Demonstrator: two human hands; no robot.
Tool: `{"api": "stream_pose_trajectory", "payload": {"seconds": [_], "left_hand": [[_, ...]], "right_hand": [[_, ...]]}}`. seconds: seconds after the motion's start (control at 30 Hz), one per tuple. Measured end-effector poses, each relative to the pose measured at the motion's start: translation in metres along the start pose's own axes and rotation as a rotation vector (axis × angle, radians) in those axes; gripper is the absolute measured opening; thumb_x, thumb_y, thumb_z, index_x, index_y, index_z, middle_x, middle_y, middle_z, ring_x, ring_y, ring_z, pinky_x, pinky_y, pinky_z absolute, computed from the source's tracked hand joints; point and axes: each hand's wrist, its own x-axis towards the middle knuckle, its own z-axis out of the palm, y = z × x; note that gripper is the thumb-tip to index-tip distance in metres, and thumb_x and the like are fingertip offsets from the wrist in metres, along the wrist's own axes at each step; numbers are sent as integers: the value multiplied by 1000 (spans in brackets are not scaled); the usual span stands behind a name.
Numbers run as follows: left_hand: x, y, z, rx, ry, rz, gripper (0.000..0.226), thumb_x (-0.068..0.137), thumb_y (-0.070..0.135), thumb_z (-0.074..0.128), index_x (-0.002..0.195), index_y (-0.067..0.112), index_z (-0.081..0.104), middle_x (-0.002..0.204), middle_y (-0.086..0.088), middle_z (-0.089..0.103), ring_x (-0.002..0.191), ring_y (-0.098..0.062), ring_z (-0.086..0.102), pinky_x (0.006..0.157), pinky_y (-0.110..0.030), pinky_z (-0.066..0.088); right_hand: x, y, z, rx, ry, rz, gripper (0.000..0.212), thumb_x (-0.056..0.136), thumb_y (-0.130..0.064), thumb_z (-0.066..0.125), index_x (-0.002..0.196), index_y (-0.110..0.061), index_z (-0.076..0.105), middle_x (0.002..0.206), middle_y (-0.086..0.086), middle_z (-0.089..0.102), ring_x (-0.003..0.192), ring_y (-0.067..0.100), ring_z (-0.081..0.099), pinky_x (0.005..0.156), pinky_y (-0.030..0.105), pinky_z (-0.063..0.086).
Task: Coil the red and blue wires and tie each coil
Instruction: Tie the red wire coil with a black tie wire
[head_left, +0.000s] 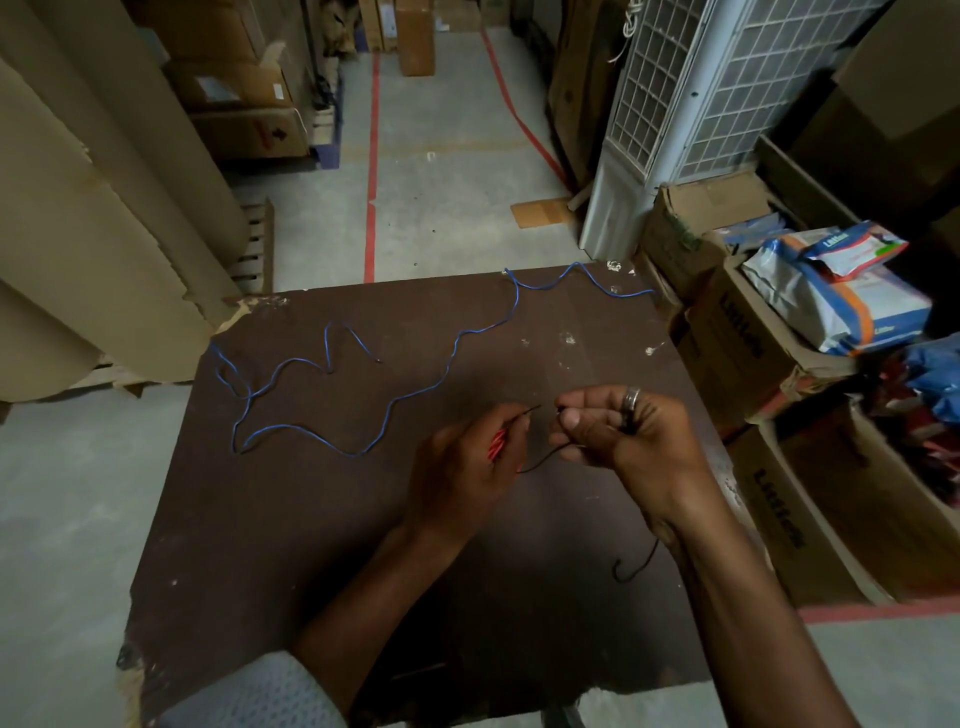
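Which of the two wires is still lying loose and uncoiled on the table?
The blue wire. It sprawls in loose bends across the brown table, untouched, while the red wire is bunched in the left hand.

Above the dark tabletop (322, 519), my left hand (462, 467) grips the red coil (496, 446) while my right hand (618, 431) pinches a thin black tie (540, 460). The blue wire (415, 389) sprawls loose across the far side.
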Motion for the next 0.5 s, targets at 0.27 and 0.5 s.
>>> {"api": "stream_pose_trajectory", "payload": {"seconds": [0.27, 0.5], "left_hand": [[3, 0, -2, 112, 43, 142, 11, 94, 26, 68, 96, 19, 76, 77, 2, 74, 63, -19, 69, 51, -33, 51], [6, 1, -1, 170, 20, 183, 21, 99, 31, 59, 89, 18, 73, 71, 2, 71, 58, -20, 67, 49, -37, 50]], "right_hand": [[2, 8, 9, 95, 88, 1, 14, 88, 7, 66, 94, -4, 71, 75, 6, 66, 61, 5, 63, 59, 18, 58], [4, 18, 17, 102, 164, 13, 14, 88, 3, 69, 93, -10, 72, 75, 2, 67, 63, 8, 58, 61, 21, 52]]}}
